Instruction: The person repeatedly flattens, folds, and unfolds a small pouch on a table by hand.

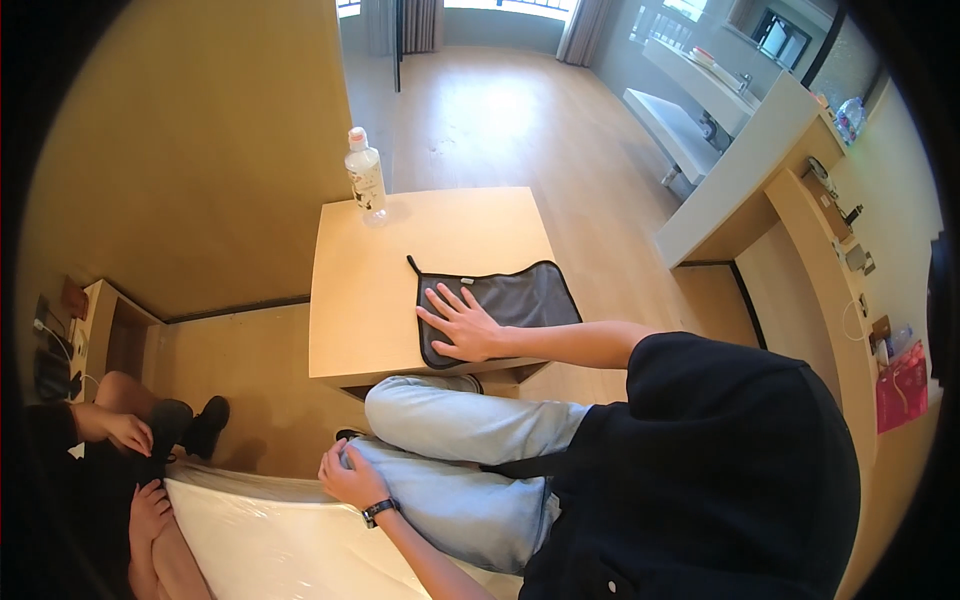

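Note:
My right hand [466, 330] lies palm down on a dark grey cloth [525, 296], its fingers spread. The cloth has black edging, a small tag and a hanging loop at one corner. It is spread over one side of a small wooden table [352, 300] and reaches past its edge. My left hand [356, 476], with a watch [379, 512] at its wrist, rests on my knee in light blue jeans [457, 487] and holds nothing. At the table's far left corner stands a clear plastic bottle [367, 184] with a printed pattern and a pinkish cap.
Beside me sits another person [97, 487] in dark clothes, hands by the knees. A white plastic-covered mattress [262, 532] lies below. A wooden partition [202, 150] rises at left. Along the right run a counter [817, 247], a pink bag [902, 388] and a washbasin [720, 82].

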`<state>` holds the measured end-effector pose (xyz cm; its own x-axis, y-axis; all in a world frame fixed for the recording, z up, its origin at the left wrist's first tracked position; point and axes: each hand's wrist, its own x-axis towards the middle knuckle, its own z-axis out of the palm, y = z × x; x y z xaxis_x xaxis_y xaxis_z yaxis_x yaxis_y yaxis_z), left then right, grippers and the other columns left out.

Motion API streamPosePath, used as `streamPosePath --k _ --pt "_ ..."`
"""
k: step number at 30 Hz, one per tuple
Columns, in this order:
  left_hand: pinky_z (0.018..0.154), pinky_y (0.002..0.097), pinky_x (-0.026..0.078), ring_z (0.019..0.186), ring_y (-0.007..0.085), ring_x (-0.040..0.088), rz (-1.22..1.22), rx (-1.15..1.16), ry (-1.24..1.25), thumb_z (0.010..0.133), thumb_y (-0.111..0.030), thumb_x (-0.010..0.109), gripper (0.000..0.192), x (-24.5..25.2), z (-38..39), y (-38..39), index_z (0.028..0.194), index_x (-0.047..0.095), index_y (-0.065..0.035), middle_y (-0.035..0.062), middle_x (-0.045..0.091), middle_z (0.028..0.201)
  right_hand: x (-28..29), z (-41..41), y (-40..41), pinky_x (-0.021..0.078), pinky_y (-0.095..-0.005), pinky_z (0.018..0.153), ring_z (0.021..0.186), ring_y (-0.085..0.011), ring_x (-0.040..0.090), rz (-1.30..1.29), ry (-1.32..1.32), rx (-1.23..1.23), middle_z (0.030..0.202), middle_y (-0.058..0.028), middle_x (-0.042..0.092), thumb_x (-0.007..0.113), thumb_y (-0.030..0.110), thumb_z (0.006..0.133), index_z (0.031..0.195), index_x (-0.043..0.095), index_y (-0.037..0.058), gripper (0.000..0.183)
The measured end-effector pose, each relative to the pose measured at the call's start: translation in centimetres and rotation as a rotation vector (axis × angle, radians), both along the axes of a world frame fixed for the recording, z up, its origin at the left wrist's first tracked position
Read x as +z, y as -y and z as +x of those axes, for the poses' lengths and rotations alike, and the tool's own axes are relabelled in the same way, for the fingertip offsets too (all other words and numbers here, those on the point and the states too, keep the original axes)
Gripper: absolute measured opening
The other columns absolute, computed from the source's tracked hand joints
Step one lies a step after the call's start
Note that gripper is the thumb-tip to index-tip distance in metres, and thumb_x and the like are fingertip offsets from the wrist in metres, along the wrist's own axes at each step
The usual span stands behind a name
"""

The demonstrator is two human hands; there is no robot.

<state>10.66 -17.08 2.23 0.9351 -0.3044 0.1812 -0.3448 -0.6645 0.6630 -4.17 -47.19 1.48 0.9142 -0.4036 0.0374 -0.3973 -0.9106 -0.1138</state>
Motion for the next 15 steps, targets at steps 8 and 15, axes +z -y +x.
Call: streamPosePath --k 8,15 --pt "0.095 0.0448 0.040 0.111 0.0279 0.055 0.017 -0.009 -0.038 0.087 -0.023 0.060 0.019 0.2 -0.1 0.3 0.098 0.072 -0.0127 0.0033 0.069 0.104 0.8 4.6 8.3 0.0143 -0.0564 0.118 0.151 -0.0353 0.013 0.007 0.016 -0.162 0.162 -0.0173 0.018 0.039 0.057 0.096 0.156 0.025 0.0195 0.073" --pt "0.098 0.0458 0.039 0.113 0.0285 0.054 -0.036 -0.016 -0.041 0.087 -0.022 0.061 0.018 -0.4 0.6 -1.1 0.098 0.072 -0.0129 0.0064 0.068 0.108 0.7 -8.5 10.0 0.0116 -0.0529 0.119 0.151 -0.0352 0.010 0.031 -0.047 -0.335 0.163 -0.0169 0.013 0.037 0.053 0.099 0.157 0.021 0.0210 0.068"
